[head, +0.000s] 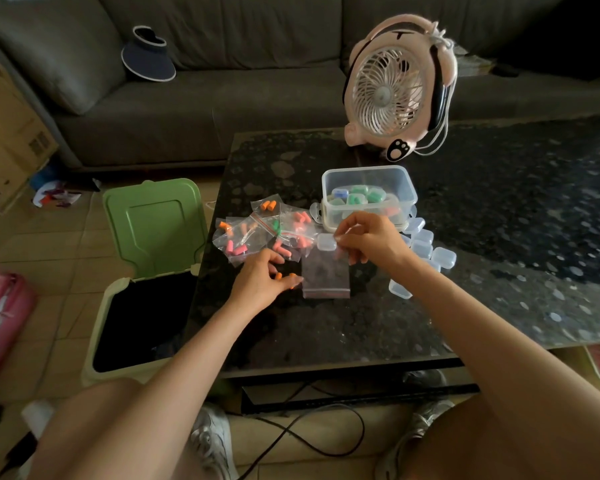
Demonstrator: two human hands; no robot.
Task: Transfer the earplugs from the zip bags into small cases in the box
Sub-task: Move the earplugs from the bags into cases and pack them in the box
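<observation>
Left hand (261, 273) pinches two earplugs (279, 275); right hand (369, 237) pinches one empty zip bag (326, 276).

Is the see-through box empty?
No, the box holds green and blue cases.

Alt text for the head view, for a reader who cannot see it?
The right hand pinches an empty zip bag at a dark table while the left hand curls round loose orange earplugs. Behind lie filled zip bags, clear cases and a box of coloured cases.
</observation>
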